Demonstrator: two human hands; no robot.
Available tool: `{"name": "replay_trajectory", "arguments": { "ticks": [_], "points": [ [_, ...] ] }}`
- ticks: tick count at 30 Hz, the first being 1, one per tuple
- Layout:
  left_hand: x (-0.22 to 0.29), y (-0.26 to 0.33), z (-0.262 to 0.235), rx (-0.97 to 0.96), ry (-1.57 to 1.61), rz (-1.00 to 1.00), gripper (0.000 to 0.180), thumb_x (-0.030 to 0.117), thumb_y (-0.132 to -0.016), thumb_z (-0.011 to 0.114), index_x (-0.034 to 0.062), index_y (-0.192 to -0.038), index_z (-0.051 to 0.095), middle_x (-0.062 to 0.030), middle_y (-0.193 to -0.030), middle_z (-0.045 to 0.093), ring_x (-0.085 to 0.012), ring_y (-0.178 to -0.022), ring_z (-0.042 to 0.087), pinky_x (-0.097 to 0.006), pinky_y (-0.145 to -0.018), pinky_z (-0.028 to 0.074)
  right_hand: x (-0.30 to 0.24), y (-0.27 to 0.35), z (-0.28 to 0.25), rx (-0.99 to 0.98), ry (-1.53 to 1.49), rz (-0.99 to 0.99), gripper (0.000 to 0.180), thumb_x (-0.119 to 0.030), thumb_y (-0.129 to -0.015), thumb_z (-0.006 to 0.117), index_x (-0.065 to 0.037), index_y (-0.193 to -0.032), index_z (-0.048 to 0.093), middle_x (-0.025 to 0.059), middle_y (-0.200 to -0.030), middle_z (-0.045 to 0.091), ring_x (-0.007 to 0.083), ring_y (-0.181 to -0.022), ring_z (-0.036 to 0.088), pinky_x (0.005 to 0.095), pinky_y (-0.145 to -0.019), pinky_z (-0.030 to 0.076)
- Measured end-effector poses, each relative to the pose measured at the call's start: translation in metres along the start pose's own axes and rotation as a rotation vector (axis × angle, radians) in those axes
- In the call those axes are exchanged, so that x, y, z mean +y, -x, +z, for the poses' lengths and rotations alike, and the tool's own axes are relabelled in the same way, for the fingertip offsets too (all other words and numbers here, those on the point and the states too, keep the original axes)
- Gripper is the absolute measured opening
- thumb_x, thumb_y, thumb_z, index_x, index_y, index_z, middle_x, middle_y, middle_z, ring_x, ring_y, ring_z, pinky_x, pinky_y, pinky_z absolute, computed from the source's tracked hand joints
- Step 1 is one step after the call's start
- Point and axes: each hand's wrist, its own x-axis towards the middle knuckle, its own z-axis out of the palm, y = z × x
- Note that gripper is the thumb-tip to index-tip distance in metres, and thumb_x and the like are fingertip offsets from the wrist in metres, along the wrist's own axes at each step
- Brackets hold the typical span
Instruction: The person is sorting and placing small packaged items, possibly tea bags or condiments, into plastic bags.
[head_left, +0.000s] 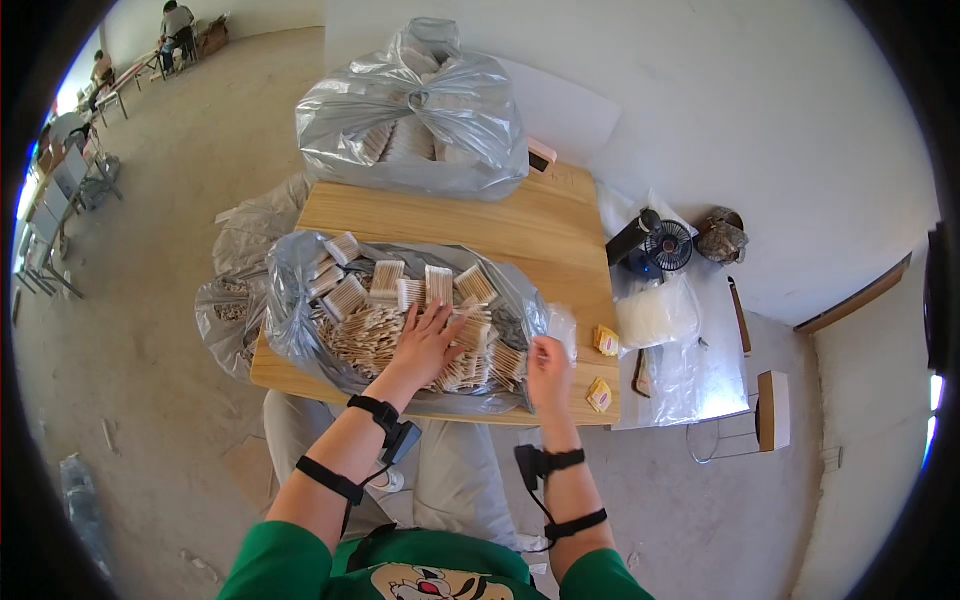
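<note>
An opened grey plastic bag [290, 320] lies on the wooden table, filled with cotton swabs [365, 338]. Some swabs are loose in a heap; others sit in neat bundles [386, 280] along the far side. My left hand [425, 345] rests on the swabs with its fingers spread, holding nothing that I can see. At the bag's right edge, my right hand [550, 372] is closed, its fingers pinching a small clear plastic bag [563, 327]. What that clear bag contains, if anything, cannot be made out.
A tied grey bag of swabs [410, 110] stands at the table's [560, 230] far end. Yellow packets [600, 395] lie at the right edge. Beside it, a side table [720, 375] bears a small black fan [667, 245] and clear plastic bags [660, 312]. People sit far left.
</note>
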Motion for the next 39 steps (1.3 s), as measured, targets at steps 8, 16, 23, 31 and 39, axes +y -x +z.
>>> {"name": "replay_trajectory", "arguments": {
  "ticks": [8,16,23,31,39],
  "points": [
    [0.000,0.018,0.015,0.057,0.157,-0.026,0.055,0.036,-0.087,0.055,0.0186,-0.137,0.039,-0.0104,-0.142,0.036,-0.0269,-0.137,0.022,-0.052,-0.110,0.012,0.019,-0.032,0.072,-0.252,0.364,0.004,0.021,-0.011,-0.081,0.055,-0.006,-0.101,0.061,0.0188,-0.095,0.063,0.0376,-0.090,0.058,0.0441,-0.079,0.047],
    [-0.001,0.004,-0.003,-0.215,0.123,-0.145,0.060,0.043,-0.091,0.045,0.0166,-0.143,0.027,-0.0055,-0.150,0.022,-0.0227,-0.141,0.006,-0.049,-0.112,0.003,-0.006,-0.053,0.036,-0.197,0.243,-0.021,0.029,-0.006,-0.074,0.066,-0.003,-0.103,0.062,0.0154,-0.096,0.063,0.0311,-0.087,0.061,0.0370,-0.075,0.048],
    [0.013,-0.003,-0.018,0.192,0.308,-0.129,0.042,0.018,-0.086,0.058,0.0061,-0.126,0.049,-0.0118,-0.132,0.048,-0.0270,-0.126,0.040,-0.046,-0.102,0.032,-0.038,-0.031,0.020,-0.017,0.158,-0.120,0.026,0.003,-0.074,0.064,-0.002,-0.099,0.061,0.0143,-0.093,0.058,0.0292,-0.078,0.060,0.0362,-0.067,0.048],
    [0.032,0.000,-0.050,0.364,0.768,-0.184,0.016,0.012,-0.081,0.062,0.0016,-0.093,0.061,-0.0171,-0.083,0.061,-0.0325,-0.083,0.061,-0.038,-0.070,0.048,-0.050,-0.009,0.006,-0.188,-0.064,-0.080,0.029,0.006,-0.075,0.061,-0.005,-0.102,0.062,0.0123,-0.094,0.058,0.0237,-0.075,0.058,0.0327,-0.065,0.048],
    [0.048,0.015,-0.036,0.062,1.394,-0.608,0.010,0.010,-0.085,0.060,0.0005,-0.083,0.057,-0.0084,-0.070,0.061,-0.0202,-0.064,0.064,-0.029,-0.057,0.051,-0.061,0.009,0.010,-0.068,0.152,-0.325,0.025,-0.001,-0.074,0.064,-0.006,-0.098,0.061,0.0120,-0.100,0.057,0.0317,-0.094,0.053,0.0383,-0.080,0.045]
  ]
}}
